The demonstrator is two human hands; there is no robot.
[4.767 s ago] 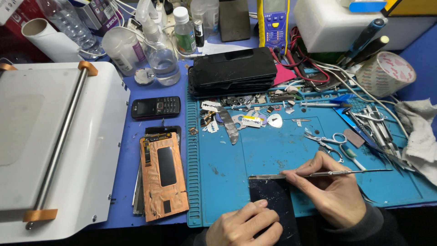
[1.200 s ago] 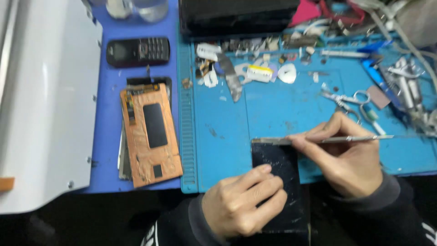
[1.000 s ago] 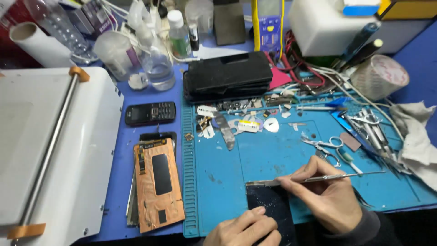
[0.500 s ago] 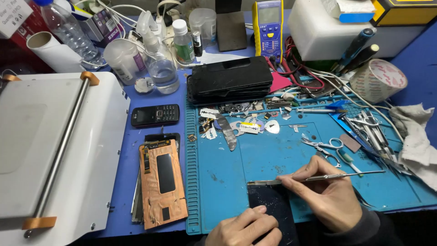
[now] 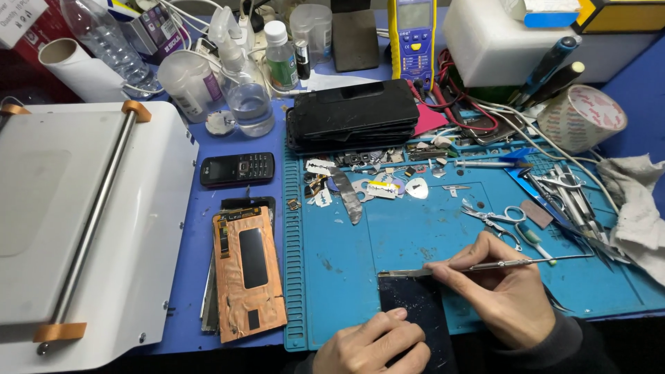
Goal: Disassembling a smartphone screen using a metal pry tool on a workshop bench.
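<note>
A dark phone screen panel [image 5: 413, 305] lies on the blue work mat [image 5: 415, 228] near the front edge. My left hand [image 5: 370, 343] presses down on its lower part. My right hand [image 5: 495, 291] is shut on a long thin metal tool [image 5: 485, 266], held nearly level, with its flat tip resting along the top edge of the panel. A copper-backed display panel [image 5: 248, 270] lies on a stack of similar parts left of the mat.
A white machine with a steel bar [image 5: 83, 221] fills the left. A black keypad phone [image 5: 237, 168], a stack of dark phone panels [image 5: 353, 123], bottles [image 5: 246, 97], a yellow multimeter [image 5: 413, 38], tweezers and scissors [image 5: 554, 201], a tape roll [image 5: 580, 118] and a grey cloth [image 5: 641, 215] surround the mat.
The view tilted down close to the hands and came back up. Both hands stay on the dark panel, with the tool still along its top edge.
</note>
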